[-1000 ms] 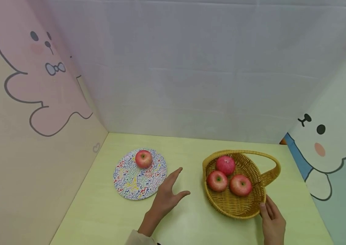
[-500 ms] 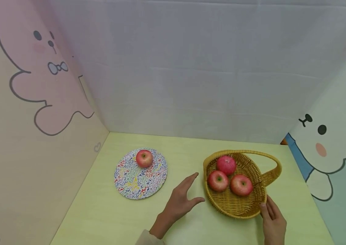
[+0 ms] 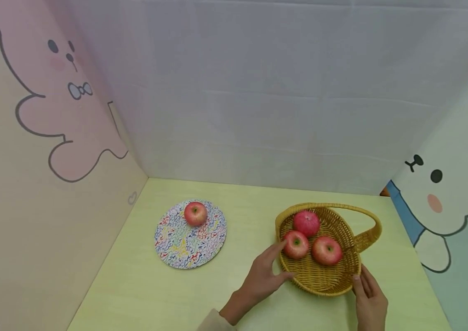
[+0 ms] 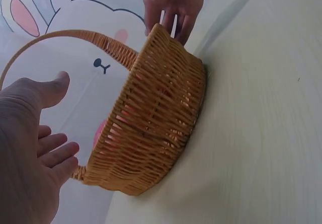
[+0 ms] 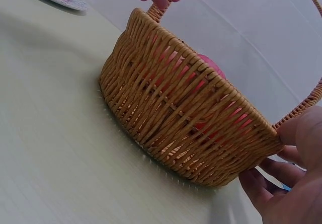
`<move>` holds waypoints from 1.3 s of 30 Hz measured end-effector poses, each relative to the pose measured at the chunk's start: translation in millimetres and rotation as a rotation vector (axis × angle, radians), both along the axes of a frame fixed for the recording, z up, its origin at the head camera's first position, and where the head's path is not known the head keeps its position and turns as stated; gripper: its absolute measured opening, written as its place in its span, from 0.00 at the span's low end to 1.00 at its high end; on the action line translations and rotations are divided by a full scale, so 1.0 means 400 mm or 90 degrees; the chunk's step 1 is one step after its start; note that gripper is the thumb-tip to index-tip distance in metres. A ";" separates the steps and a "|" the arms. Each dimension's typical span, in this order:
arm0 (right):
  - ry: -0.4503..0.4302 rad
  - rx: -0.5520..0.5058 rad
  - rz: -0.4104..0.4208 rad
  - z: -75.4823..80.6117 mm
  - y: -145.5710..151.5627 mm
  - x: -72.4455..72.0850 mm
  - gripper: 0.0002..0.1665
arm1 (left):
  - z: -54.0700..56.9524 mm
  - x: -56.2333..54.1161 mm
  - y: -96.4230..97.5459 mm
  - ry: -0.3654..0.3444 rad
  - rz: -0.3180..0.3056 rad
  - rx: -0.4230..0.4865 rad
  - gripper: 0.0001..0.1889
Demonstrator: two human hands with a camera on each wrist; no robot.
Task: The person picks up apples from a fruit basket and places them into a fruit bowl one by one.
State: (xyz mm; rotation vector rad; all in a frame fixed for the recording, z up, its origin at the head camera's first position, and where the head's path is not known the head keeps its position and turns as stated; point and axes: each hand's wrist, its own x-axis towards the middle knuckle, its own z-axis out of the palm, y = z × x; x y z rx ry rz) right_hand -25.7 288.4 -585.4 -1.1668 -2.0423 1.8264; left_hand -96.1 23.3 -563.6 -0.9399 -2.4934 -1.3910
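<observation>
A wicker basket (image 3: 318,278) with an arched handle holds three red apples: a front-left apple (image 3: 297,246), a right apple (image 3: 327,251) and a back apple (image 3: 306,224). My right hand (image 3: 370,301) grips the basket's near right rim, thumb on the rim and fingers against the outer wall, as the right wrist view (image 5: 297,176) shows. Over the basket's left rim reaches my left hand (image 3: 262,278), thumb and fingers spread, fingertips beside the front-left apple in the head view. From the left wrist, that hand (image 4: 30,133) appears above the rim, holding nothing.
To the left, a round plate (image 3: 174,250) with a multicoloured squiggle pattern carries one apple (image 3: 195,214). Both stand on a pale yellow-green table (image 3: 134,294). Cartoon-printed panels close off the left and right sides, and a plain pale sheet (image 3: 238,101) hangs behind.
My left hand has moved right, from beside the plate to over the basket's left rim. The right hand keeps its grip, and the basket and apples have stayed put.
</observation>
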 end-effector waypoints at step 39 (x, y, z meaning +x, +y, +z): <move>0.026 -0.018 -0.006 0.001 0.000 0.004 0.35 | 0.018 -0.005 0.255 -0.230 -0.016 -0.094 0.49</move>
